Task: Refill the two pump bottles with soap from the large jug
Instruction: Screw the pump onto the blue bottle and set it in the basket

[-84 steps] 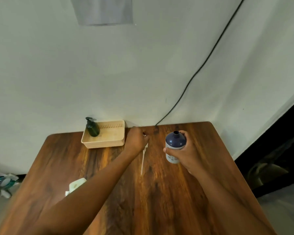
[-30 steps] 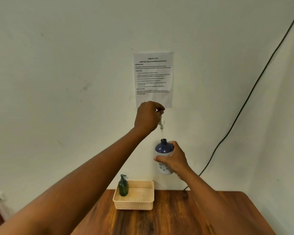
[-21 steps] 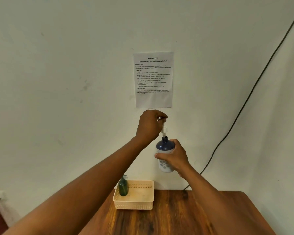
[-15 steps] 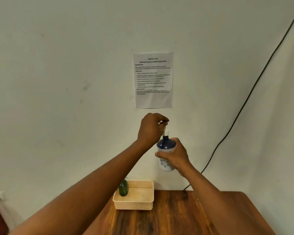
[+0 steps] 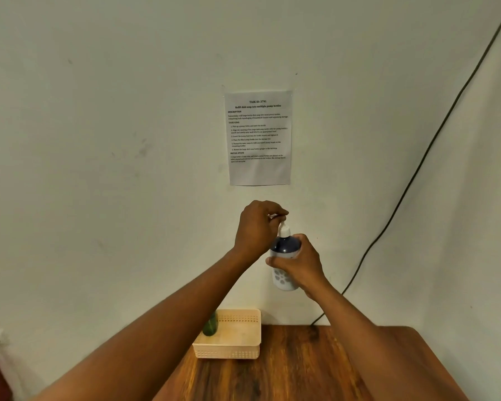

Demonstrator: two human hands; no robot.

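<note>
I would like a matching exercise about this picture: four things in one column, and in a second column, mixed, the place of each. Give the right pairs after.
Things:
1. blue and white bottle
2. green bottle
3. printed sheet
4. white pump head

Places:
A. stuck on the wall
B. standing in the cream basket on the table
C. held in the air by the right hand
D. pinched by the left hand at the bottle's mouth

Pairs: 1-C, 2-B, 3-A, 4-D
</note>
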